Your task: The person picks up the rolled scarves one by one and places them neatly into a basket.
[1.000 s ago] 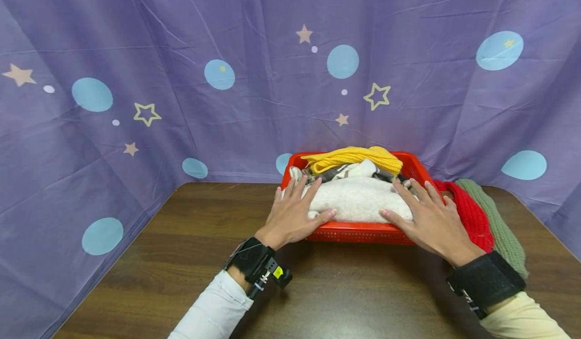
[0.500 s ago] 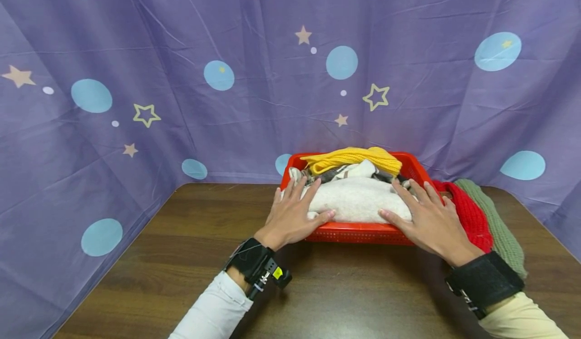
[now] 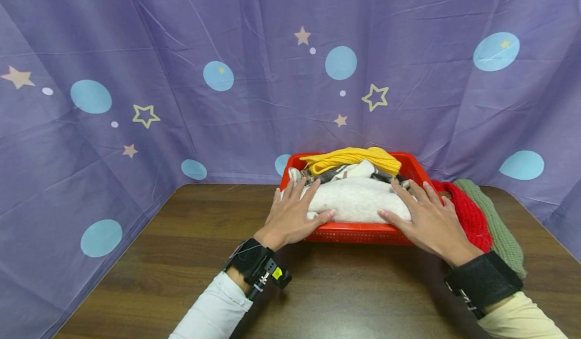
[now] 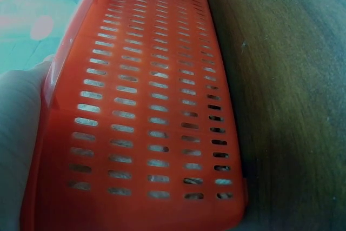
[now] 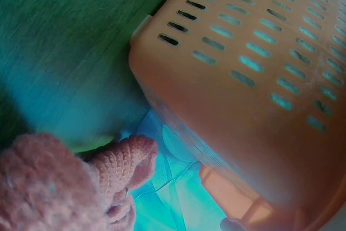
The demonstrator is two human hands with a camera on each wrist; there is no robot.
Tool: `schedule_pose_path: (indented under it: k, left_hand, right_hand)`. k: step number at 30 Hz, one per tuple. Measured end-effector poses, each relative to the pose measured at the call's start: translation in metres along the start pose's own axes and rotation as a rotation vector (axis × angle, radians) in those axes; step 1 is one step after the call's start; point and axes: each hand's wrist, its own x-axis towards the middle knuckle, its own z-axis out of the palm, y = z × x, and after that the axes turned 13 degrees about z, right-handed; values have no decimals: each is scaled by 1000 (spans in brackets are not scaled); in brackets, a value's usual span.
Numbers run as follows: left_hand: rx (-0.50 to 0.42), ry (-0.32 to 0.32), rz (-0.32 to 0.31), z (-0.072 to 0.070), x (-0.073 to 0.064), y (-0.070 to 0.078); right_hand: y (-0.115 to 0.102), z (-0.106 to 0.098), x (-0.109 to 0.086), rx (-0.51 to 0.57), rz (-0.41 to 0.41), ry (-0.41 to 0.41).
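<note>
Left hand (image 3: 290, 215): fingers spread and nearly straight, resting over the left end of a white cloth (image 3: 360, 200), gripping nothing. Red basket (image 3: 358, 234), perforated, upright on a brown wooden table (image 3: 190, 248) — contents, front to back: the white cloth, bulging along the near rim; a dark-and-white patterned cloth (image 3: 333, 173); a yellow knit (image 3: 356, 158), folded. Right hand (image 3: 431, 223): likewise spread, over the cloth's right end, nothing gripped. Red knit (image 3: 472, 220) — just beside the basket, partly behind the right hand. Green knit (image 3: 501, 235): outermost, alongside the red.
</note>
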Motion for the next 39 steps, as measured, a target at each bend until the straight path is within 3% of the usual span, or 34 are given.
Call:
schedule_pose_path:
  k: [39]
  left_hand:
    - [10,0,5,1,0,-1]
  right_hand:
    - [-1,-1,0,-10,3,-12]
